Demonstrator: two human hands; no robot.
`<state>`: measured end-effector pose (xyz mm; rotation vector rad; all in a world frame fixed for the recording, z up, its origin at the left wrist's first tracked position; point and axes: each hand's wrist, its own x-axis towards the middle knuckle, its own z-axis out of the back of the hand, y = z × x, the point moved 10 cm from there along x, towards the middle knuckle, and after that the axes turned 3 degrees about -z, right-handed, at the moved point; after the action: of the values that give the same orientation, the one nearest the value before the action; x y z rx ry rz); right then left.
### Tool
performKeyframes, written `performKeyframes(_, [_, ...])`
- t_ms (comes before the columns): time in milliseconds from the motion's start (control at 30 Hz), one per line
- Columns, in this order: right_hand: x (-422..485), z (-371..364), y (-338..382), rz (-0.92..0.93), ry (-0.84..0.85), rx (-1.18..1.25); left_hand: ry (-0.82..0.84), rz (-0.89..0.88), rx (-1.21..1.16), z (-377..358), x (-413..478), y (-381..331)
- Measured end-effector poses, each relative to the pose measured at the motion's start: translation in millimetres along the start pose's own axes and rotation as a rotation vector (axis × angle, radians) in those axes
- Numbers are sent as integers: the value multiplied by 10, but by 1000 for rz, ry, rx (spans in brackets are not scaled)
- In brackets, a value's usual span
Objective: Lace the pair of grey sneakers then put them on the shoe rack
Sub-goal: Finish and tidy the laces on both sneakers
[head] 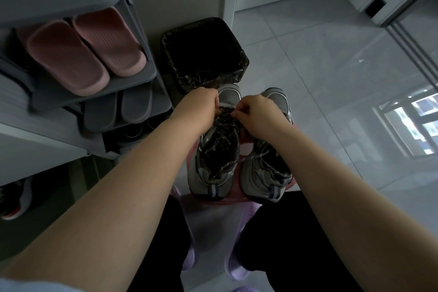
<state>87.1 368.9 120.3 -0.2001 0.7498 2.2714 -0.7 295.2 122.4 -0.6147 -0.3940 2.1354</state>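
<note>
The grey sneakers (213,168) stand side by side on a pink seat (246,147) between the person's knees, toes close to the bin (241,64). Open tiled floor (331,78) lies rightward, and the shoe rack (142,78) crowds the left. The left hand (201,104) and right hand (258,114) pinch the laces (225,118) with curled fingers. The rack holds pink slippers (83,54) above grey slippers (118,109); inside the bin is too dark to tell

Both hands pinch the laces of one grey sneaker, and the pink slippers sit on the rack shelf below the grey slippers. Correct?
One slip: the head view shows the pink slippers on the shelf above the grey slippers. The left hand and right hand do pinch the laces of the grey sneaker.
</note>
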Motion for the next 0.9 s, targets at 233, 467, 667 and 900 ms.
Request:
performKeyframes(233, [-15, -5, -12, -14, 35, -16, 162, 56, -5, -111, -56, 47])
performKeyframes(467, [-34, 83, -25, -14, -28, 40, 117, 23, -105, -89, -67, 104])
performKeyframes(667, [-97, 100, 13, 0, 6, 13, 22, -87, -60, 108, -123, -61])
performKeyframes(900, [-112, 65, 38, -1, 40, 21, 130, -33, -129, 34, -144, -23])
